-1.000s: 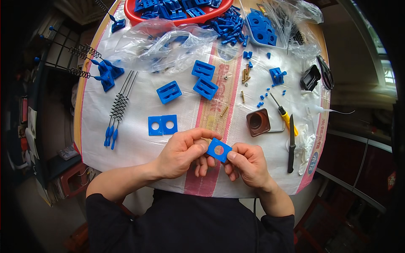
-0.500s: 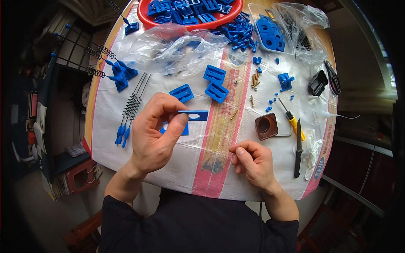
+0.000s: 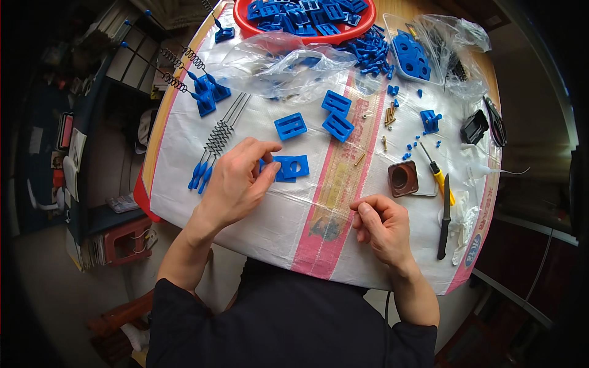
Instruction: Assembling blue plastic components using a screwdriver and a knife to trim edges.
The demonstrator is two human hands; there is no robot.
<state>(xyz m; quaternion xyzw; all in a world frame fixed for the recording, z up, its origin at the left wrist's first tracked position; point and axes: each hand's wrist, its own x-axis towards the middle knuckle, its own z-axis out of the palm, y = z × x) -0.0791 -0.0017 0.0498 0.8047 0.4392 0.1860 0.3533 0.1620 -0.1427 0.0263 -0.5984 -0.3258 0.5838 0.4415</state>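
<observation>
Over the table's left-middle, my left hand (image 3: 236, 184) holds nothing, its thumb and index finger spread apart. Just beyond its fingertips lies a flat blue plate with a round hole (image 3: 302, 161), overlapping a second blue plate (image 3: 284, 178) that my fingers partly cover. My right hand (image 3: 386, 232) hovers near the front of the table, fingers curled and thumb against the index finger; whatever may be inside is hidden. Beyond the hands sit a blue slotted block (image 3: 290, 126) and two more slotted blocks (image 3: 337, 103), touching each other.
Coiled black wires with blue ends (image 3: 218, 140) lie at left, near blue bases with springs (image 3: 206, 104). Brass screws (image 3: 390, 114), a brown square container (image 3: 402, 178), a yellow screwdriver (image 3: 439, 175) and a knife (image 3: 443, 227) are at right. A red basin (image 3: 240, 26) of blue parts stands behind.
My left hand has laid the blue plate with the hole onto the other plate and let go, its fingers drawing back. My right hand keeps its curled pose. The view has shifted slightly.
</observation>
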